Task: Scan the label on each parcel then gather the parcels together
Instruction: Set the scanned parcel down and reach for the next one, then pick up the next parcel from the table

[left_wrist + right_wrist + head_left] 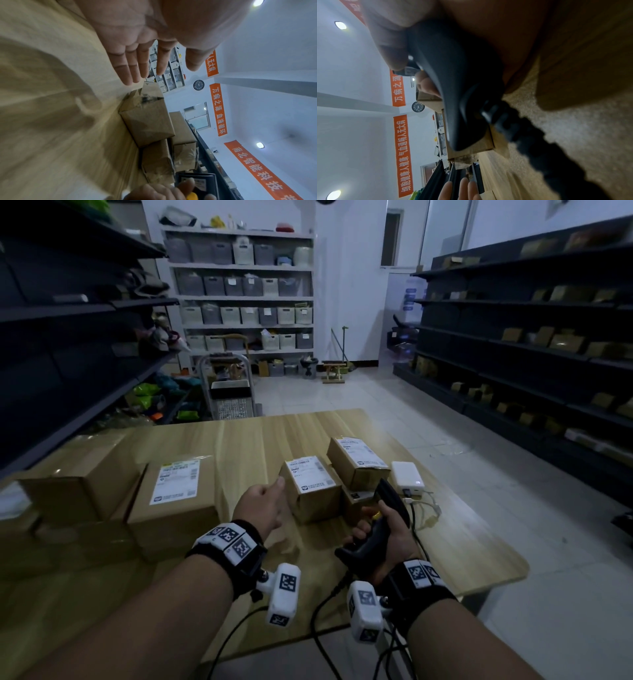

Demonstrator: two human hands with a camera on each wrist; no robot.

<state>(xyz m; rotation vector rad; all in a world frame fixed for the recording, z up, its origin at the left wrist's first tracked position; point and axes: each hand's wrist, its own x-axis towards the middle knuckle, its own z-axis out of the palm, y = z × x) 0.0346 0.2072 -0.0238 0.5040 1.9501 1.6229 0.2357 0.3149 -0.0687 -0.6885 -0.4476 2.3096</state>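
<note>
Three small cardboard parcels sit together mid-table: a near one [313,491] with a white label on top, a labelled one [358,462] behind it to the right, and a low one [356,501] tucked between them. My left hand [270,501] is at the near parcel's left side, fingers straight [135,65] and just short of the parcel [147,119]. My right hand [380,529] grips a black handheld scanner [387,508] by its handle [453,81], its head pointing towards the parcels.
Larger parcels stand at the table's left, one with a white label [176,486]. A white charger block [407,474] with cables lies right of the small parcels. The scanner's cable [530,135] trails towards me. Dark shelving lines both sides, and a trolley [229,395] stands beyond the wooden table [239,440].
</note>
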